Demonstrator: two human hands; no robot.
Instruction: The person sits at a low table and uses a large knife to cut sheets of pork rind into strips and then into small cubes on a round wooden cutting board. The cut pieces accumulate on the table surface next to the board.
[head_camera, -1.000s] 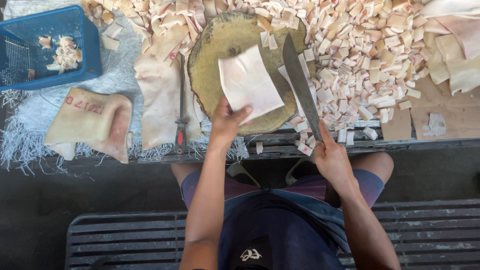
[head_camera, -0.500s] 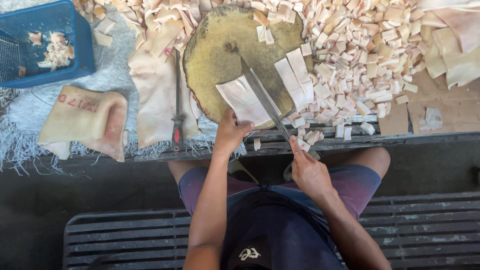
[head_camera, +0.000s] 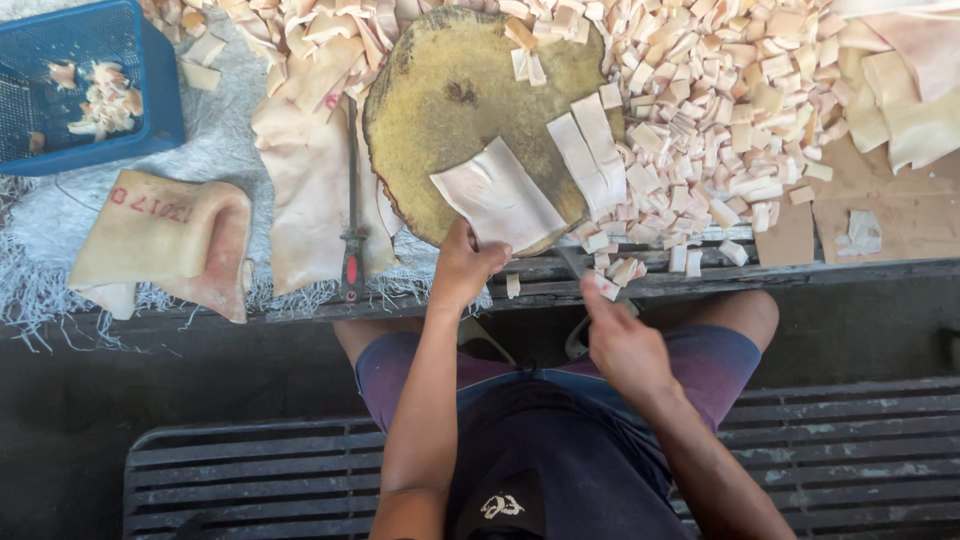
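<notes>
Pale, off-white sheet of skin-like material (head_camera: 500, 198) lies flat on the near part of the round, yellow-brown wooden chopping block (head_camera: 440, 110), its lower corner hanging over the block's edge.

1. Left hand (head_camera: 465, 265): fingers curled and closed on the sheet's near edge, pinning it at the block rim.
2. Right hand (head_camera: 625, 345): closed in a fist around a knife handle, held below the bench edge, above the lap. The narrow grey knife blade (head_camera: 573, 262) shows only as a short sliver by the bench edge, close beside the left hand.
3. 2 long pale cut strips (head_camera: 590, 155) lie on the block to the right of the sheet; a large heap of small pale cut pieces (head_camera: 740, 110) covers the bench beyond.
4. A second, red-and-black-handled knife (head_camera: 351, 215) lies left of the block, on a large uncut pale sheet (head_camera: 310, 170). A blue plastic basket (head_camera: 90, 90) stands at far left.

Hazards, as judged:
- The blade stands near the left fingers; a stroke begun without checking could nick them.
- The sheet overhangs the rim and looks slick; a loose grip could let it slide off.
- Small pieces at the bench edge (head_camera: 615, 275) could drop to the floor if knocked.
</notes>
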